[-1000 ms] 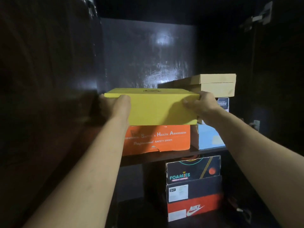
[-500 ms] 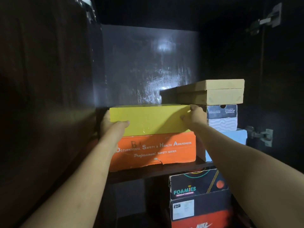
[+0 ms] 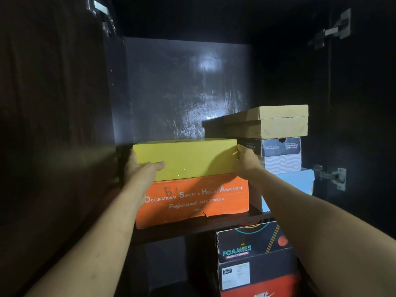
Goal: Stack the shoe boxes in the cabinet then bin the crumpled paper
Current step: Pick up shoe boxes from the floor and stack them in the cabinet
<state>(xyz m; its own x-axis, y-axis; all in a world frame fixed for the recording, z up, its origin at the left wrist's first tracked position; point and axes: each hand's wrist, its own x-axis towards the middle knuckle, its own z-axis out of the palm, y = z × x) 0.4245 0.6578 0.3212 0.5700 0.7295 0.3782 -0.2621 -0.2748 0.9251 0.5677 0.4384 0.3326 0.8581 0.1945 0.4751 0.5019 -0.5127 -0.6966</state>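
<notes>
A yellow shoe box point(image 3: 188, 158) lies flat on top of an orange safety-shoes box point(image 3: 192, 202) on the cabinet's upper shelf point(image 3: 199, 225). My left hand point(image 3: 140, 168) grips the yellow box's left end, thumb across its front face. My right hand point(image 3: 246, 160) holds its right end, fingers curled round the corner. No crumpled paper is in view.
Right of the yellow box stands a stack: a tan cardboard box point(image 3: 276, 123) on a black-and-white sandals box point(image 3: 278, 154) on a light blue box point(image 3: 293, 185). Below the shelf sit a Foamies box point(image 3: 246, 243), a black box and a red box. Dark open doors flank both sides.
Both hands pushed the yellow box deeper into the cabinet and set it down on the orange box. My view moved closer and tilted upward.
</notes>
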